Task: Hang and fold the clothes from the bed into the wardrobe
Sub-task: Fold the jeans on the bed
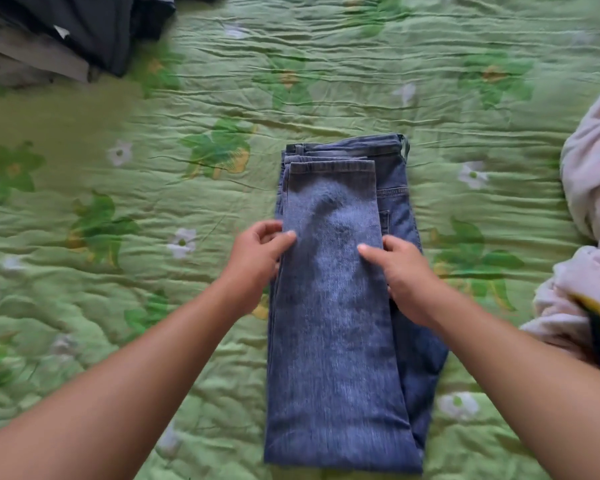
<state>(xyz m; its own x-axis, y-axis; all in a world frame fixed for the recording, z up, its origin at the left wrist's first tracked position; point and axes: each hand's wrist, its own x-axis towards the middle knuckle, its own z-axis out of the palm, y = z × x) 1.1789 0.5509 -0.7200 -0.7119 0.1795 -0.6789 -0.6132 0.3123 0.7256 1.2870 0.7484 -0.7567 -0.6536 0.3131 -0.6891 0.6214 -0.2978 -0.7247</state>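
Blue jeans (pixel 336 306) lie folded lengthwise and in half on the green flowered bedspread (pixel 153 271), leg hems stacked near the waistband at the far end. My left hand (pixel 257 258) grips the left edge of the folded legs, thumb on top and fingers curled under. At the right edge my right hand (pixel 402 271) holds the same layer, its thumb pressing on the denim.
A heap of dark and grey clothes (pixel 66 39) sits at the bed's far left corner. A pale pink garment with a dark, yellow-trimmed piece (pixel 582 271) is bunched along the right side. The quilted bedspread is wrinkled all around.
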